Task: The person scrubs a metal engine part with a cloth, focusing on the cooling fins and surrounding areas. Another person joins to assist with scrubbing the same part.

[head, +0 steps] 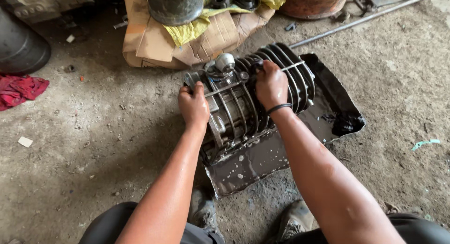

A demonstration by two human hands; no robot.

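Note:
A greasy finned metal engine part (243,101) lies on its side in a shallow black tray (262,162) of dark, foamy liquid on the dirt floor. My left hand (193,106) grips the part's near left end. My right hand (271,85) is closed on the top of the fins, with a black band around its wrist. Both forearms are wet. A dark rag (348,123) lies in the tray's right corner.
Flattened cardboard (154,38) with a yellow cloth (187,31) and a dark round vessel lies behind. A long metal rod (361,20) runs at back right. A red rag (18,89) and a black drum (18,47) are at left. My shoes (290,220) are below.

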